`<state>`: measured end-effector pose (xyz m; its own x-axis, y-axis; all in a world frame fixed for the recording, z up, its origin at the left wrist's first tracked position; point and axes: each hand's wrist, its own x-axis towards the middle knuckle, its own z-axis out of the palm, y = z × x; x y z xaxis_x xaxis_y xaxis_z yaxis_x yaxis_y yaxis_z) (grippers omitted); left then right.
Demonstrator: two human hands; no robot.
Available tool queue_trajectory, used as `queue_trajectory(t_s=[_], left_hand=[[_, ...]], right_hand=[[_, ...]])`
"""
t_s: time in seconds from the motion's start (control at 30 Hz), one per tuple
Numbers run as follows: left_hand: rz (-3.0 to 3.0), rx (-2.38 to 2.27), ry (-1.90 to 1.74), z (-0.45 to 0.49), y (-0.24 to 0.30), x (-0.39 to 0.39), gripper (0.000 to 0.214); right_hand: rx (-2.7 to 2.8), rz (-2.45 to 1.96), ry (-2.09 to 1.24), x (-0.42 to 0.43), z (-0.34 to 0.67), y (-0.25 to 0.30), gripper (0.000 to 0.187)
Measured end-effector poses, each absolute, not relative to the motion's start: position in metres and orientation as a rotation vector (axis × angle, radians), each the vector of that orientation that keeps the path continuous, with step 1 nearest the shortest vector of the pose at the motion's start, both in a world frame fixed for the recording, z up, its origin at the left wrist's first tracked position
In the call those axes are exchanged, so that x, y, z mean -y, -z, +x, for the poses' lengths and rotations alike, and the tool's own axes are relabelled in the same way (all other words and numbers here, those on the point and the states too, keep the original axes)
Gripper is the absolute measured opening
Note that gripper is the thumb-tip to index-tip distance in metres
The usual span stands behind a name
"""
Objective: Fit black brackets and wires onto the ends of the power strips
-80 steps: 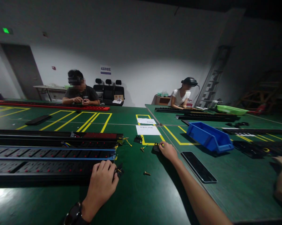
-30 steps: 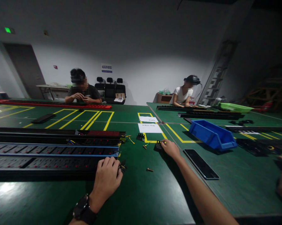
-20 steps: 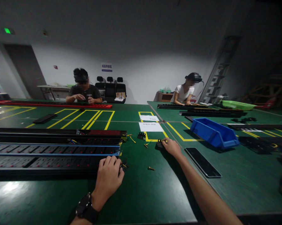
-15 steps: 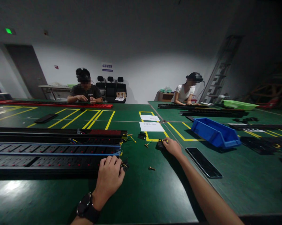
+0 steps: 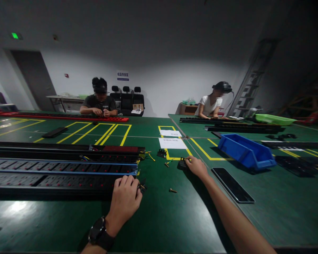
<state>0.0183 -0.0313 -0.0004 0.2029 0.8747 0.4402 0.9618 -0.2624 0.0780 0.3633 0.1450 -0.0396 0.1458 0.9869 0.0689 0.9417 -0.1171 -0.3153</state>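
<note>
My left hand (image 5: pixel 126 195), with a black watch on its wrist, curls over the right end of the nearest black power strip (image 5: pixel 69 180). A small dark piece (image 5: pixel 142 187) sticks out beside its thumb, partly covered. Farther right, my right hand (image 5: pixel 197 166) is stretched out over the table, its fingers closed on a small black end cap (image 5: pixel 183 162). Between the hands a screw (image 5: pixel 172 190) lies on the green table. Another black end cap (image 5: pixel 162 153) and a short yellow-green wire (image 5: pixel 170 161) lie just left of my right hand.
A phone (image 5: pixel 232 184) and a blue bin (image 5: pixel 245 153) are on the right. White paper labels (image 5: pixel 171 143) lie ahead within yellow tape. More strips (image 5: pixel 116 150) lie behind the nearest one. Two people (image 5: pixel 99 102) work across the table.
The whole view has shifted slightly, moving the scene to the right. Both hands keep about the same places on the strip and the end cap.
</note>
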Motion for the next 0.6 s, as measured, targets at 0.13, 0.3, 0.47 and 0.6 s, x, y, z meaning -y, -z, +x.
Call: queue_trajectory(t_s=[0.13,0.3,0.47,0.6], left_hand=[[-2.267,1.747,0.613,0.018,0.001,0.032,0.018],[-2.265,1.742,0.612,0.018,0.000,0.032,0.017],[-2.271,1.755,0.601,0.018,0.000,0.032,0.017],[-2.271,1.754,0.606,0.018,0.002,0.031,0.018]], right_hand=[[1.865,-2.119,-0.231,-0.143,0.363,0.039,0.035],[1.848,-2.126,-0.227,-0.141,0.363,0.038,0.034],[1.768,-2.074,-0.157,-0.138,0.362,0.032,0.040],[1.734,-1.960,-0.026,-0.132,0.351,0.023,0.040]])
